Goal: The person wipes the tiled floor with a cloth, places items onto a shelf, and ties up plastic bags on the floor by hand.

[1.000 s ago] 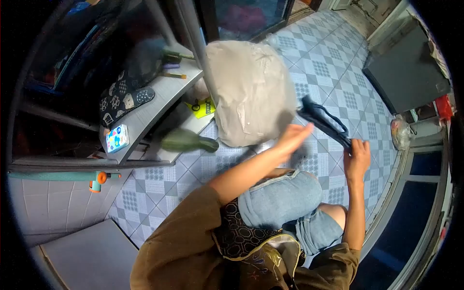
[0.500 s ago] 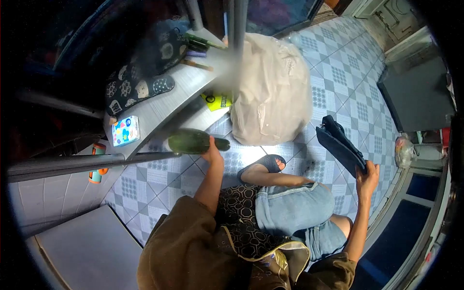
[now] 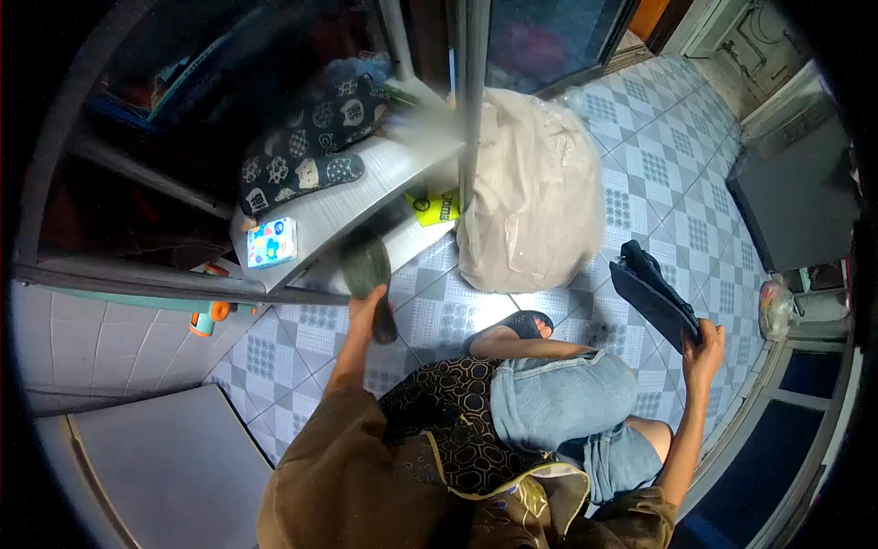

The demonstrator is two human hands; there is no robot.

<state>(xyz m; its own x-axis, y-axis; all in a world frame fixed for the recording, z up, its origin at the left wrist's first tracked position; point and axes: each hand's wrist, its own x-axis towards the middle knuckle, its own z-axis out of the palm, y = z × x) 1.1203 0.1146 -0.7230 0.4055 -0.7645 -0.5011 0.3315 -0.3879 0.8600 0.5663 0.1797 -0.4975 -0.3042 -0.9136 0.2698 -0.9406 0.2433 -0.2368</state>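
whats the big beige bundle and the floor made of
The beige bundle looks wrapped in thin, soft cloth or perhaps plastic sheeting, judging by its loose creases. The floor seems to be smooth, probably glazed ceramic tile: straight joints divide it and light glares off it.

Reads as a home from my end, lived-in; can't pin down which room. Patterned blue-grey floor tiles (image 3: 672,174) run through, with pale wall tiles (image 3: 119,334) low on one side. A bare leg in denim shorts (image 3: 562,389) ends in an open-toed slipper (image 3: 521,323), so household wear. A shelf (image 3: 402,156) carries patterned fabric (image 3: 311,166) with cartoon-like prints and a small colourful packet (image 3: 273,242). Beside it I get a bulky item under a loose beige cover (image 3: 530,197). Also a glazed door (image 3: 553,41), a plastic bag (image 3: 776,306) near the far side, pipework (image 3: 745,50) past a doorway.
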